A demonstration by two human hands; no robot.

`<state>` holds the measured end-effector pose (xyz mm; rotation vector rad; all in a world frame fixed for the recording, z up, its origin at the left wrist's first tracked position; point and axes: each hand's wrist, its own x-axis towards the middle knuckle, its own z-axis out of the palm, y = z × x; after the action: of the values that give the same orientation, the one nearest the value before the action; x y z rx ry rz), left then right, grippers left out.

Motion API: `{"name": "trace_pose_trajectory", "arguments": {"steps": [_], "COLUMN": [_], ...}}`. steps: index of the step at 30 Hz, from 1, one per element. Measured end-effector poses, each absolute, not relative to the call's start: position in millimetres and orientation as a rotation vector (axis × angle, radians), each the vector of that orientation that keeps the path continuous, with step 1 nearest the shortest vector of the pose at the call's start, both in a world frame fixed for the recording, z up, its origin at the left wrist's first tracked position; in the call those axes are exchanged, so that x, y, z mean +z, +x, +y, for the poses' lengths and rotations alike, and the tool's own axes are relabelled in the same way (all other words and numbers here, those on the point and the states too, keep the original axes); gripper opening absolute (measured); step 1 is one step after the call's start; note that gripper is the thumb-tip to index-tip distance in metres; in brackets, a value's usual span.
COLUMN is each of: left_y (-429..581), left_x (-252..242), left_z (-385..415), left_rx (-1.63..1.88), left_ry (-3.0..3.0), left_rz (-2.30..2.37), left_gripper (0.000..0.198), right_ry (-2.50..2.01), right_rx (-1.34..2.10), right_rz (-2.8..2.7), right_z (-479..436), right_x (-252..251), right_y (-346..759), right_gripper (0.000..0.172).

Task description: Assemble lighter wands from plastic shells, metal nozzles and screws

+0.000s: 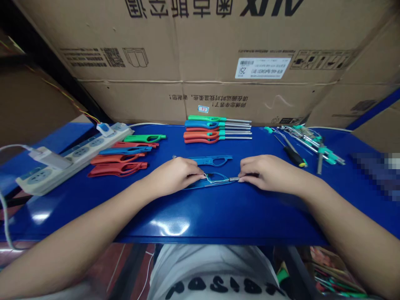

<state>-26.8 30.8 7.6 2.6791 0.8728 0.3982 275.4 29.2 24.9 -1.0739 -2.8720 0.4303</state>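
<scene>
In the head view, a blue lighter handle half point(201, 183) lies on the blue table with its inner side up. My left hand point(176, 177) is closed over its left end, fingertips pinching a thin white wire point(210, 180). That wire runs across the handle to a short stretch of metal lighter tube point(233, 179). My right hand point(265, 171) pinches this tube; my fingers hide the rest of it. Just behind, the second blue handle half point(214, 160) lies flat, its left end partly covered by my left hand.
Assembled long-nosed lighters point(201, 136) are stacked at the back. Coloured handle halves point(117, 168) lie left, beside a white power strip point(78, 156). At right are a screwdriver point(293, 156) and a pile of metal tubes with green parts point(325, 150). A cardboard sheet point(150, 102) stands behind.
</scene>
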Motion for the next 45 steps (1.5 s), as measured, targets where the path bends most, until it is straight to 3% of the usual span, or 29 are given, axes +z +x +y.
{"name": "trace_pose_trajectory", "arguments": {"steps": [7,19,33,42,45], "left_y": [-25.0,-25.0,-22.6,-25.0,-25.3], "left_x": [8.6,14.4,13.7,20.0,21.8], "left_z": [28.8,25.5,23.5,24.4,23.7], "left_rx": [0.414,0.39,0.374,0.432,0.465], "left_ry": [2.701,2.658,2.666,2.583,2.569], "left_rz": [0.84,0.851,0.832,0.863,0.865], "left_gripper": [0.021,0.021,0.018,0.017,0.017], "right_ry": [-1.148,-1.047,-1.281,-1.191,-1.078], "right_rx": [0.216,0.332,0.009,0.434,0.493], "right_rz": [-2.962,-2.935,-3.109,-2.847,-2.778], "right_z": [21.4,24.5,9.4,14.3,10.7], "right_x": [29.4,27.1,38.0,30.6,28.2], "right_y": [269.9,275.3,250.1,264.7,261.1], "right_gripper": [0.025,0.023,0.027,0.012,0.017]}}
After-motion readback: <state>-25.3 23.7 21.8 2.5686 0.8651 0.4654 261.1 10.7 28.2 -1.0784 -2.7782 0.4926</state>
